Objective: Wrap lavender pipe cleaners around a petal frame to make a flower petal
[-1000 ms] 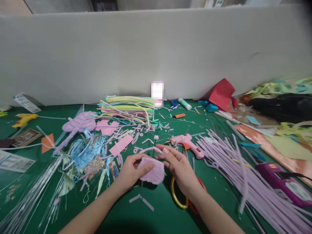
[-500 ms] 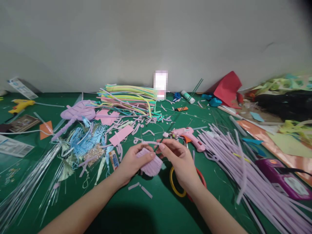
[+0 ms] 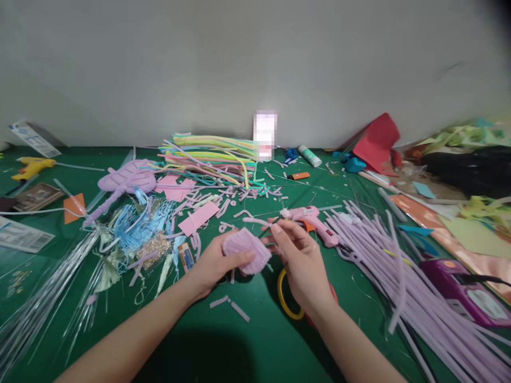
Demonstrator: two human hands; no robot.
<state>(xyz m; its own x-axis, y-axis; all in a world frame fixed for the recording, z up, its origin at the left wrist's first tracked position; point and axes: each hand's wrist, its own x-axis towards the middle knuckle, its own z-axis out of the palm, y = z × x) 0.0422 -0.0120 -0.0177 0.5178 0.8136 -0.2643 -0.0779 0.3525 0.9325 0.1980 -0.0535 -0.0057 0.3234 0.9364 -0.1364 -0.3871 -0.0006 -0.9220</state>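
The ribbed lilac piece (image 3: 244,242) looks fuzzy and matt, the pink glue gun (image 3: 323,231) smooth plastic.

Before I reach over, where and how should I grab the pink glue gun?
Probably by its handle, from the near side with your right hand, once free. The pink glue gun points left, and its handle slants toward you at the right, beside the lilac strips.

Yel glue gun (image 3: 34,168) L, red sheet (image 3: 377,142) R
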